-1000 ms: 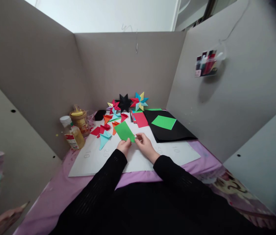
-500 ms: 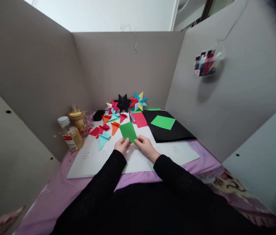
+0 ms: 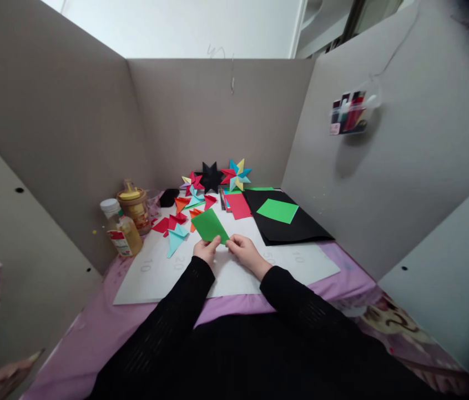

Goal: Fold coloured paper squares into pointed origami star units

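A green sheet of paper (image 3: 209, 225) is held up above the white board, tilted to the left. My left hand (image 3: 206, 251) pinches its lower edge, thumb in front. With thumb and fingertips, my right hand (image 3: 246, 253) grips the lower right corner. Folded paper pieces lie just beyond and left of my hands: a light blue one (image 3: 176, 239), a red one (image 3: 176, 220) and orange ones (image 3: 181, 203). Behind them, a black paper star (image 3: 210, 176) and a multicoloured star (image 3: 236, 174) lean at the back wall.
The white board (image 3: 142, 289) with pencilled numbers lies on a pink cloth (image 3: 67, 355). At left stand a glue bottle (image 3: 124, 230) and a jar (image 3: 135, 208). Black card (image 3: 301, 233) carries green paper (image 3: 278, 210) at right. Another person's hand (image 3: 3, 380) shows lower left.
The green sheet has turned to the left and its top has shifted left in my hands. Both hands keep their grip in about the same place.
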`<state>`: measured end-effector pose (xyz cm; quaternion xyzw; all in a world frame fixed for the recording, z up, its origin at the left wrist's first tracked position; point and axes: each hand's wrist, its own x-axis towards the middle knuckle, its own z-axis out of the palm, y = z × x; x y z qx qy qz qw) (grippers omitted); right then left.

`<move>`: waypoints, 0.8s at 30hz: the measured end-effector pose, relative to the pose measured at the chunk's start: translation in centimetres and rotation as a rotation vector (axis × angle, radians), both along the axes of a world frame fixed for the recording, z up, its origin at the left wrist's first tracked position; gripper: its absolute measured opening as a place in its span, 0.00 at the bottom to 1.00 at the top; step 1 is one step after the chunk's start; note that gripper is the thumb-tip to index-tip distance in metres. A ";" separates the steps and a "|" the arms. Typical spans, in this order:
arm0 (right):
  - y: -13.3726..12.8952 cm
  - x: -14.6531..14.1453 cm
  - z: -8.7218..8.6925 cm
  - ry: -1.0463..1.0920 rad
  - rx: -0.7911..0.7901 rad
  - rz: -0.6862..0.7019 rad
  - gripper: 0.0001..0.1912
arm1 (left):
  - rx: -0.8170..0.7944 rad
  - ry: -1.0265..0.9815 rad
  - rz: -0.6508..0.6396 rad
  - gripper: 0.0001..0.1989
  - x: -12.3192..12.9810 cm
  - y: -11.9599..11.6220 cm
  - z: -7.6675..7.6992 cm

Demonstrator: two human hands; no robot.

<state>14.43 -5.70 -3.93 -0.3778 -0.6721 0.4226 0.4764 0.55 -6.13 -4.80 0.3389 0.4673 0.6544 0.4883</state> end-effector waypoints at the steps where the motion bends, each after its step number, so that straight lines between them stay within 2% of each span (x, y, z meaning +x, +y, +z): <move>1: 0.0 0.1 0.0 0.001 -0.001 -0.002 0.11 | 0.003 0.002 0.028 0.17 -0.2 0.1 0.0; 5: 0.1 0.5 0.2 0.020 0.007 -0.031 0.10 | 0.016 0.014 0.115 0.20 -0.9 0.4 0.0; 8: 0.2 0.8 0.3 0.056 0.018 -0.060 0.10 | 0.015 0.049 0.124 0.20 -1.1 0.5 0.2; 18: 0.4 0.2 0.0 0.106 0.035 -0.010 0.09 | 0.035 0.322 -0.085 0.18 0.4 -0.6 0.9; 24: 0.5 0.2 0.2 0.168 0.018 -0.011 0.08 | 0.056 0.457 -0.119 0.14 0.7 -1.2 1.7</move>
